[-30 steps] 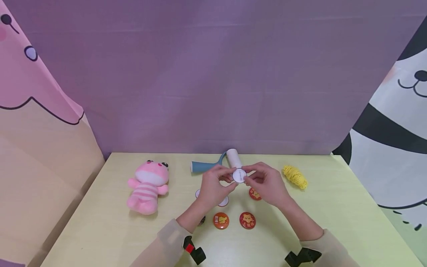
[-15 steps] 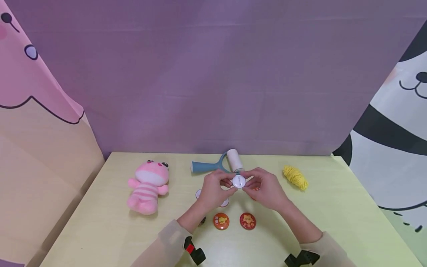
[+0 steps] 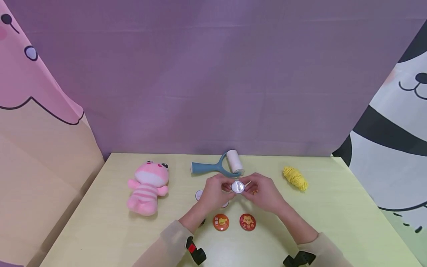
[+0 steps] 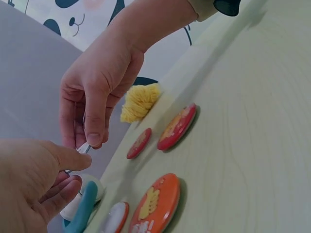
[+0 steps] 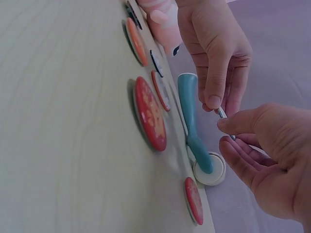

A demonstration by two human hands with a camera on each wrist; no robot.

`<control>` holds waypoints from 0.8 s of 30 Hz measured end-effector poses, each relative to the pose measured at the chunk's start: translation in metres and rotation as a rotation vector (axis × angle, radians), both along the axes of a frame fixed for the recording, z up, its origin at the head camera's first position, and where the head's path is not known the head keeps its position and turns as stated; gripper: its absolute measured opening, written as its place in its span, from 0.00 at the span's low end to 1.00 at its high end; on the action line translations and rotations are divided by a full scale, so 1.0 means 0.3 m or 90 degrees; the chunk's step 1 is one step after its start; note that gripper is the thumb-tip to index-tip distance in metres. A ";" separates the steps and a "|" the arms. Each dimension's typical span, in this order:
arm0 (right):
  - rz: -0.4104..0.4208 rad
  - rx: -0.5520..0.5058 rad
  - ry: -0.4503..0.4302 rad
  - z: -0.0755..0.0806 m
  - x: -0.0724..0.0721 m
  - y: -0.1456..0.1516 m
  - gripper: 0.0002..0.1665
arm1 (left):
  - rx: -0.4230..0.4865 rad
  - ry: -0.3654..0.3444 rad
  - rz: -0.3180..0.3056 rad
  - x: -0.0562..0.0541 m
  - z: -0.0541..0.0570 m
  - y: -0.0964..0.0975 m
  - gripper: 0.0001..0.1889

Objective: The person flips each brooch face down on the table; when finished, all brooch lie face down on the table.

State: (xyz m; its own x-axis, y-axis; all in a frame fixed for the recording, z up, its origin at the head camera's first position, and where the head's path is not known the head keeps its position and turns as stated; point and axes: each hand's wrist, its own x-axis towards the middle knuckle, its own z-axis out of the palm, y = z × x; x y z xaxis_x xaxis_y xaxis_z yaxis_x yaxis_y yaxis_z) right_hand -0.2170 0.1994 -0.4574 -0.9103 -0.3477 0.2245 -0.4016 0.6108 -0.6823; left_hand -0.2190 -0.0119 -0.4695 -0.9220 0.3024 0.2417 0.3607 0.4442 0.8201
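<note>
Holding the round badge [image 3: 238, 187] between both hands, you have it white back up, just your side of the blue-handled roller [image 3: 211, 167] and apart from it. Your left hand [image 3: 213, 191] pinches one edge between thumb and fingers; your right hand [image 3: 265, 191] pinches the opposite edge the same way. Neither hand is nearer — the badge sits midway, and each thumb lies on your side of it. Being a disc, it has no long axis of its own; what matters is the streak across its back, likely a pin bar, which seems to run from you toward the roller, across the line joining your two grips. The streak is too small to tell whether the pin is undone. From the right wrist the badge shows nearly edge-on, a thin sliver.

Taking the roller as your mark, two white-backed badges [image 3: 199, 194] lie your side of it, partly covered by your left hand. The orange badge [image 3: 221, 222] and the red badge [image 3: 248, 222] lie farther your way from the roller — side by side, picture up. Left of the roller lies the pink plush toy [image 3: 148, 189]; well to its right, the yellow yarn [image 3: 295, 178].
</note>
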 end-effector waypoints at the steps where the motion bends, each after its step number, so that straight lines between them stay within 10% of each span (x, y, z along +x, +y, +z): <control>1: -0.002 0.008 -0.002 -0.005 -0.001 -0.001 0.20 | -0.005 -0.003 0.001 -0.002 -0.004 0.001 0.16; 24: -0.007 0.092 -0.018 -0.057 -0.022 -0.017 0.18 | -0.129 -0.011 0.009 -0.022 -0.065 0.026 0.15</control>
State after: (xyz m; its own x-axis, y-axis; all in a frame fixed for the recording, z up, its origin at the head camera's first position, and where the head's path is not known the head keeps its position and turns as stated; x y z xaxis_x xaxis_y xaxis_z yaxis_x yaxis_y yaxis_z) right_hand -0.2235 0.1941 -0.4745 -0.9194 -0.3652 0.1463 -0.3763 0.7075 -0.5982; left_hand -0.2255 -0.0040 -0.4891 -0.9301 0.3301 0.1611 0.3398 0.6063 0.7190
